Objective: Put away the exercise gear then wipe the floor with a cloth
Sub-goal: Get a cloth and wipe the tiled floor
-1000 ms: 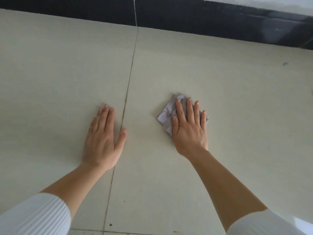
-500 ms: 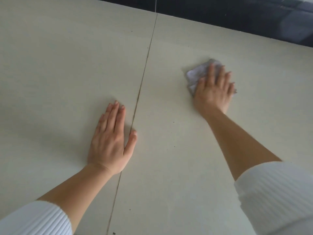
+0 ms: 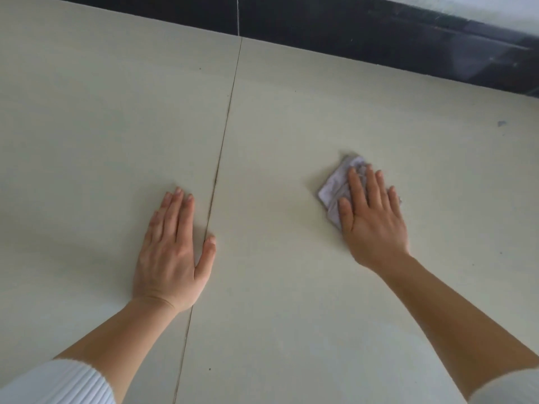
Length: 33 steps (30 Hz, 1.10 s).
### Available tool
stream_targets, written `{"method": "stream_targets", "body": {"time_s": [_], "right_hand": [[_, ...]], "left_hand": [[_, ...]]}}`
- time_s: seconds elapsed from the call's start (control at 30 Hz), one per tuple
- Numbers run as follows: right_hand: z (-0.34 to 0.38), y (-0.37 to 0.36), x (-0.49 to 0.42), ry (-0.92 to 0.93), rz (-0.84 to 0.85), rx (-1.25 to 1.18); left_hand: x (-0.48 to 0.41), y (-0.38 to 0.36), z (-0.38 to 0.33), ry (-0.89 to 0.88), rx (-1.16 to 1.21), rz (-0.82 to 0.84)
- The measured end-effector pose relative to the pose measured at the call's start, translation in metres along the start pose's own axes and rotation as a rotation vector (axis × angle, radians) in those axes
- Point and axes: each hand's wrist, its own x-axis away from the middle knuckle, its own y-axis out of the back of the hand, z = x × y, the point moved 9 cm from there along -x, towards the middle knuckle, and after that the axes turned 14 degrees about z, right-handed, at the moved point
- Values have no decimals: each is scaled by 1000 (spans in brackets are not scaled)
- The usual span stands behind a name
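A small crumpled pale grey cloth (image 3: 335, 186) lies flat on the cream tiled floor (image 3: 277, 126), right of centre. My right hand (image 3: 373, 217) presses down on it with fingers spread, covering most of it. My left hand (image 3: 172, 252) rests flat on the floor to the left, palm down, holding nothing, its thumb beside a tile joint. No exercise gear is in view.
A dark tile joint (image 3: 224, 135) runs from the far edge toward me between the hands. A black skirting band (image 3: 379, 33) borders the floor at the top. A small bluish speck (image 3: 501, 123) sits on the floor at the far right.
My right hand has slid the cloth back toward me and to the right after reaching far forward. My left hand has stayed planted on the floor.
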Motion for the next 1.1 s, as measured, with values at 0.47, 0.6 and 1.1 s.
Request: {"method": "stream_targets", "body": {"time_s": [0.47, 0.6, 1.1], "right_hand": [[31, -3, 2, -88, -6, -201], [60, -15, 31, 27, 32, -141], [91, -92, 161, 535, 57, 227]], "left_hand": [[-1, 0, 0, -10, 10, -12], [-1, -1, 0, -17, 4, -11], [-7, -10, 0, -41, -11, 144]]}}
